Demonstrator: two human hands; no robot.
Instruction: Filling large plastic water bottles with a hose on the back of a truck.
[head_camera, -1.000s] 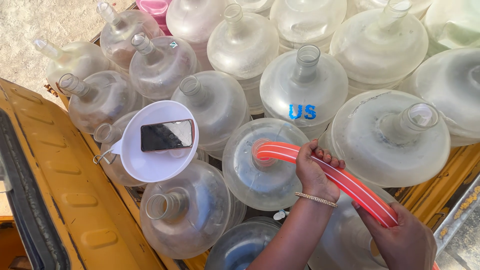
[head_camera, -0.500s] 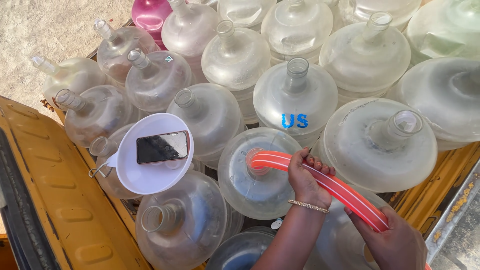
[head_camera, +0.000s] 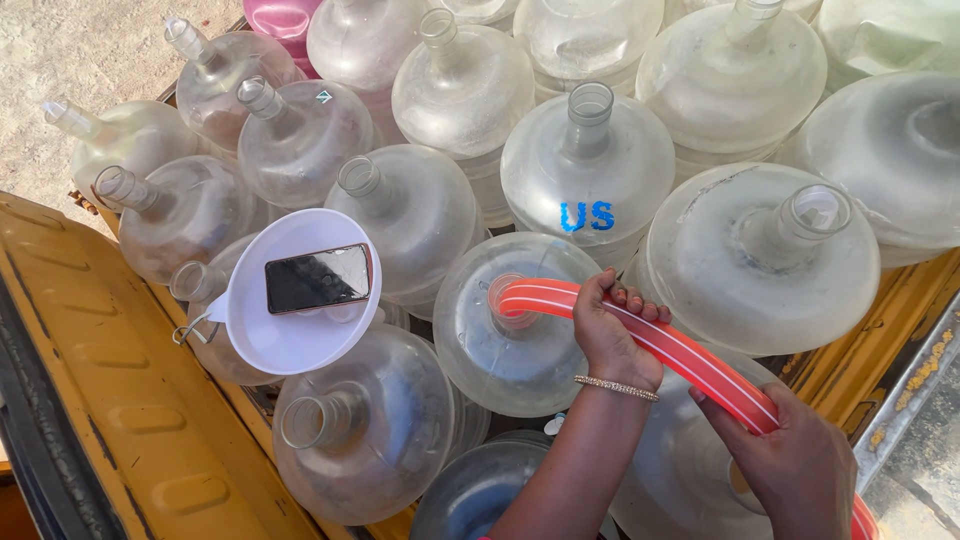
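Note:
My left hand (head_camera: 612, 335), with a bead bracelet on the wrist, grips a red hose with white stripes (head_camera: 690, 362) near its end. The hose tip (head_camera: 512, 298) rests at the open neck of a clear water jug (head_camera: 500, 350) in front of me. Lower on the right, my right hand (head_camera: 800, 462) holds the same hose where it runs down out of view. Both hands are over the packed jugs.
Several clear round jugs (head_camera: 590, 165) fill a yellow vehicle bed (head_camera: 95, 390), some upright and some tipped. A white funnel (head_camera: 295, 325) carries a dark phone (head_camera: 318, 278) on the left. A pink jug (head_camera: 285, 18) is at the back. Sandy ground lies beyond.
Both hands keep their hold on the hose, and its tip stays at the same jug's neck. The view has drifted slightly across the jugs.

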